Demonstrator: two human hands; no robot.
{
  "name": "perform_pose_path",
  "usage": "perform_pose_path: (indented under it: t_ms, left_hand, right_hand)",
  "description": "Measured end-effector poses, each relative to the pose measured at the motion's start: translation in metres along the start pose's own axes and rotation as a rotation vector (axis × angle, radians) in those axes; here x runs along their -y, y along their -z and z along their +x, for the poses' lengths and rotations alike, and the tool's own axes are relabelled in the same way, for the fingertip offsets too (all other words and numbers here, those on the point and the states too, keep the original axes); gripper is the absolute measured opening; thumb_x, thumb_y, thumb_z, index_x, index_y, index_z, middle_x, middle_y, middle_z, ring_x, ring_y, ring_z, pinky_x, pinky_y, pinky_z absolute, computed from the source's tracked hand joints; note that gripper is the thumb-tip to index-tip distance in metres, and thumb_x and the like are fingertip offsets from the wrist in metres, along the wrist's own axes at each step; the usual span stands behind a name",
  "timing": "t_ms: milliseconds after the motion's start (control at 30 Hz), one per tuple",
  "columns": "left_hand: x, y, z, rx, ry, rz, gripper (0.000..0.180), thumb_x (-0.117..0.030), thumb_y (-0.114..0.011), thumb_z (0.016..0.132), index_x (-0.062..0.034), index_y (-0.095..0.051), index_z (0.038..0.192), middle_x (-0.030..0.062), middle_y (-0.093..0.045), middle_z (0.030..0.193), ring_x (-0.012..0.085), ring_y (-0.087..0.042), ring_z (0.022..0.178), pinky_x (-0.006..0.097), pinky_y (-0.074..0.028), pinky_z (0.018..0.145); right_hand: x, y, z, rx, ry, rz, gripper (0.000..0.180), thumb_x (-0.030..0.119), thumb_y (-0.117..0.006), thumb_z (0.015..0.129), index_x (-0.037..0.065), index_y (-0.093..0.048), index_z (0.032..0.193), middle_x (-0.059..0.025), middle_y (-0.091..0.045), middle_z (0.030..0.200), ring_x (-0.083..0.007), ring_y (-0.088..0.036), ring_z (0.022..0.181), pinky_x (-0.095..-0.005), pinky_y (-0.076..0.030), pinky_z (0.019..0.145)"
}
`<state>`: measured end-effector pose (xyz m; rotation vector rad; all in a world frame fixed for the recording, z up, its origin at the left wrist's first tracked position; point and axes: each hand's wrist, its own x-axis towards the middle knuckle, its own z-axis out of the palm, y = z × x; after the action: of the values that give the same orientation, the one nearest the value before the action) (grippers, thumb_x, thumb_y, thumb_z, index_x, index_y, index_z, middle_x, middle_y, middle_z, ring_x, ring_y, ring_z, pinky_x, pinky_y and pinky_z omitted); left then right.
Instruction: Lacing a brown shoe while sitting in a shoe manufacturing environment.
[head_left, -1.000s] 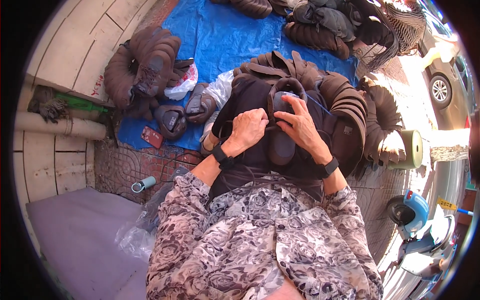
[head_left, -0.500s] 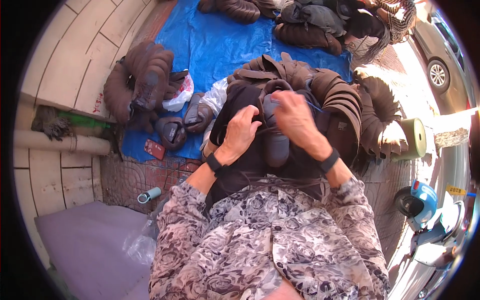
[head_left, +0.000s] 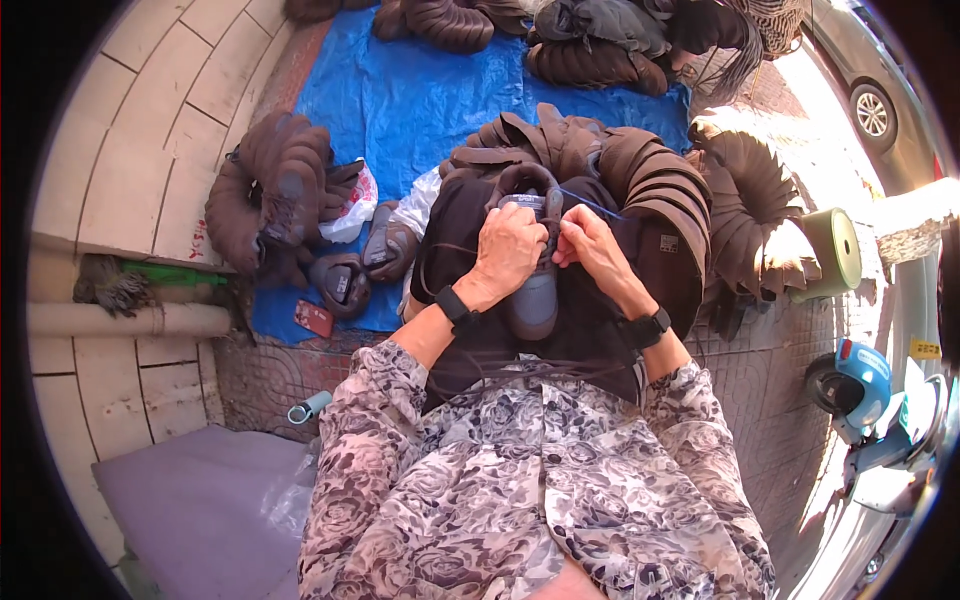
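Observation:
A grey-brown shoe (head_left: 533,300) lies on my lap, its toe pointing toward me and its opening away. My left hand (head_left: 508,245) is closed over its lacing area, the fingers curled against the upper. At the shoe's right edge, my right hand (head_left: 592,252) makes a pinch with thumb and forefinger; what sits between them is too small to make out. Dark cords (head_left: 480,368) trail across my lap. A thin blue strip (head_left: 592,203) runs beyond my right hand. Just past the shoe, brown shoe uppers (head_left: 650,170) are nested in a long curved row.
More nested uppers lie in a left bundle (head_left: 285,165) and a right bundle (head_left: 745,205), partly on a blue tarp (head_left: 400,110). Two loose shoes, a red phone (head_left: 314,318) and a light-blue cylinder (head_left: 309,407) are on the left. A green roll (head_left: 830,252) and a blue scooter (head_left: 850,385) stand right.
Both hands have come down onto the shoe from just above it. My left fingers have curled over the lacing, and my right hand has gone from a blur to a pinch. The view has shifted slightly.

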<state>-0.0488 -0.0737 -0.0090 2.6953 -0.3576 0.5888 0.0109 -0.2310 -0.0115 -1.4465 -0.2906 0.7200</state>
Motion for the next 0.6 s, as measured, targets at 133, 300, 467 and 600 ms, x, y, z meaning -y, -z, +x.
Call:
perform_pose_path:
  t_ms: [133, 300, 467, 600]
  left_hand:
    - [0.000, 0.006, -0.001, 0.022, -0.014, -0.025, 0.006, -0.015, -0.061, 0.070, -0.0094, -0.061, 0.068, 0.0050, -0.051, 0.074, 0.0216, -0.051, 0.079, 0.035, -0.039, 0.069]
    - [-0.007, 0.063, -0.002, 0.095, 0.043, 0.494, 0.002, -0.008, -0.055, 0.066, -0.0058, -0.056, 0.066, 0.0097, -0.050, 0.069, 0.0248, -0.053, 0.071, 0.038, -0.041, 0.059]
    - [0.116, 0.136, -0.091, -0.034, 0.352, 0.652, 0.004, -0.011, -0.057, 0.074, -0.0081, -0.053, 0.074, 0.0082, -0.050, 0.079, 0.0281, -0.049, 0.080, 0.040, -0.039, 0.068]
    - [0.109, 0.112, -0.091, 0.006, 0.250, 0.263, 0.024, -0.006, -0.062, 0.072, -0.0069, -0.057, 0.096, 0.0112, -0.051, 0.092, 0.0297, -0.048, 0.090, 0.039, -0.040, 0.081]
  right_hand:
    - [-0.002, 0.001, 0.004, 0.117, -0.036, 0.096, 0.013, 0.018, -0.046, 0.092, 0.006, -0.048, 0.088, -0.0028, -0.054, 0.071, -0.0121, -0.059, 0.061, -0.0256, -0.049, 0.056]
    - [0.047, 0.080, 0.016, 0.212, -0.091, 0.900, 0.016, 0.009, -0.046, 0.088, -0.004, -0.055, 0.084, -0.0193, -0.062, 0.097, -0.0269, -0.063, 0.086, -0.0355, -0.053, 0.077]
    - [0.072, 0.153, 0.038, -0.221, 0.148, 1.273, 0.013, -0.005, -0.038, 0.088, -0.015, -0.045, 0.093, -0.0307, -0.049, 0.114, -0.0447, -0.046, 0.115, -0.0526, -0.036, 0.103]
    - [0.066, 0.109, 0.021, -0.577, 0.329, 0.272, 0.018, 0.004, -0.044, 0.090, -0.008, -0.047, 0.103, -0.0222, -0.057, 0.103, -0.0304, -0.058, 0.096, -0.0403, -0.049, 0.087]
